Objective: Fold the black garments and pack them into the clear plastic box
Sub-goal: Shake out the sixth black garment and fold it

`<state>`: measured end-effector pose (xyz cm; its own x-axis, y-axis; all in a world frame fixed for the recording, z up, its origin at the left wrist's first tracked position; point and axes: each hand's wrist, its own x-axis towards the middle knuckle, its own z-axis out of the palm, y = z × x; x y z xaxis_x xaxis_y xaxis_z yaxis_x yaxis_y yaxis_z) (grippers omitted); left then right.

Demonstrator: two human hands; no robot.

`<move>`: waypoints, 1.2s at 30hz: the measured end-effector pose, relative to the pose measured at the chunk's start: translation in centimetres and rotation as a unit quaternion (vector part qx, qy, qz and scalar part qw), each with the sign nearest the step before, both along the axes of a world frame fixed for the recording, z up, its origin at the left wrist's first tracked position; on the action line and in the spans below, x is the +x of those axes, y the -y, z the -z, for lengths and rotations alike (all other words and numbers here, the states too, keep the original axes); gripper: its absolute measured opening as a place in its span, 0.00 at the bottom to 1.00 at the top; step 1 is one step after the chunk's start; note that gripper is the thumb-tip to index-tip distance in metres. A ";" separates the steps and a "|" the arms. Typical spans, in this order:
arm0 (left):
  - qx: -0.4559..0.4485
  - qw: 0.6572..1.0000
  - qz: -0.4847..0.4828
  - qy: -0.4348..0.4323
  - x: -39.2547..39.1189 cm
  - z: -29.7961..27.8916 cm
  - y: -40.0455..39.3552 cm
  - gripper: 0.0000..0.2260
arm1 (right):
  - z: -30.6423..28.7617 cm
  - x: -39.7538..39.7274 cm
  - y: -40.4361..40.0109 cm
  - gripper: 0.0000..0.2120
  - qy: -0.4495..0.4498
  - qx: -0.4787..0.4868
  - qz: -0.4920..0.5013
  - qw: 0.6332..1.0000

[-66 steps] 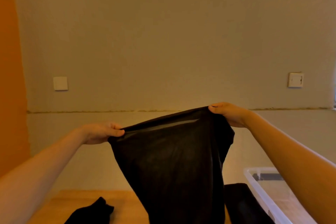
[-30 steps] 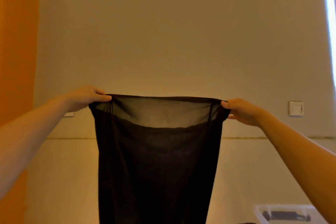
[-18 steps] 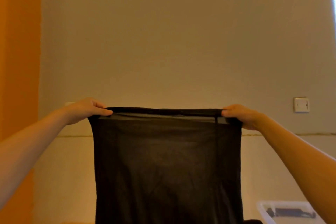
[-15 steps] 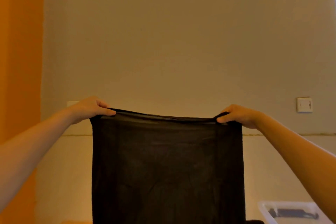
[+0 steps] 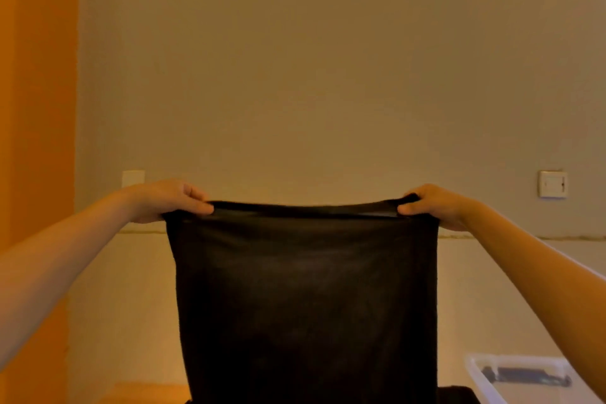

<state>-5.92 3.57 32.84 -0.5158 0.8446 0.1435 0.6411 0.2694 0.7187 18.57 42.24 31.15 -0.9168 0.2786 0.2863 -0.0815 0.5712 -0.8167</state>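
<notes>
A black garment (image 5: 305, 298) is held up in front of the wall (image 5: 328, 75), its top edge pinched at one corner by the left hand (image 5: 164, 198) and at the other by the right hand (image 5: 433, 205), while the clear plastic box (image 5: 524, 380) is seen low at the right.

Both arms outstretched, left hand (image 5: 164, 198) and right hand (image 5: 437, 205) pinching with curled fingers.

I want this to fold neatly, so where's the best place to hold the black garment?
Keep the black garment by its top band's two corners, where the left hand and right hand pinch it from the sides; stretched there, it hangs flat.
</notes>
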 end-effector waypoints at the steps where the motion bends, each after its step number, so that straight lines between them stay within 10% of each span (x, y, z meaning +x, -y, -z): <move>1: -0.075 0.996 -0.014 -0.043 0.1 0.1 0.2 0.30 | 0.0 0.2 -0.3 0.04 -0.004 0.031 0.024 0.999; 5: -0.219 0.958 -0.054 -0.177 0.2 0.3 0.2 0.08 | 0.3 1.0 -2.3 0.08 -0.013 0.073 0.067 0.995; 12: -0.197 0.886 -0.156 -0.389 -1.5 0.2 -0.8 0.12 | -0.3 1.1 -2.3 0.07 0.078 0.170 0.121 0.975; 28: -0.034 0.977 -0.153 -0.146 -1.1 -0.6 -0.4 0.07 | 0.3 1.3 -3.2 0.06 -0.097 -0.082 0.050 0.991; 36: -0.185 0.922 -0.169 -0.295 -0.4 -0.6 -2.0 0.04 | -0.1 0.7 -2.3 0.10 0.109 0.189 0.133 0.967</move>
<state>-6.31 5.58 33.47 -0.6823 0.6980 0.2173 0.7261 0.6817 0.0901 19.26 44.49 31.27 -0.8773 0.4261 0.2208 0.2603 0.8090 -0.5270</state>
